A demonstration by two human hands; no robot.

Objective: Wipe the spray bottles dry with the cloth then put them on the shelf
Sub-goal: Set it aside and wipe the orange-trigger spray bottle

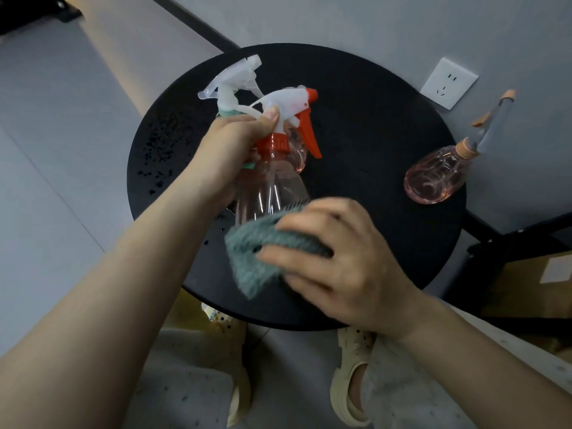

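Two bare arms reach forward over a round black tabletop (371, 125). Below them, cream shoes (349, 382) stand on the grey floor.

What could go wrong? The clear bottle (272, 190) with the orange trigger is held up in the air by its neck only. If the cloth (257, 252) pushes too hard on the bottom part, the bottle could twist and slip out. It could then fall on the tabletop and knock the other bottles. Wet drops sit on the left side of the tabletop, so a bottle set down there would get wet again.

The left hand (229, 153) is closed around the neck of the clear bottle, with the thumb up by the white spray head. The right hand (334, 258) has its fingers curled around the blue-green cloth and presses it against the lower part of the bottle.

A bottle with a white spray head (235, 78) stands behind the left hand. A pink round bottle (433, 178) stands at the right edge of the tabletop, well apart from the hands. Another pink bottle seems to sit just behind the clear one, but it is hard to tell. No shelf can be seen clearly.
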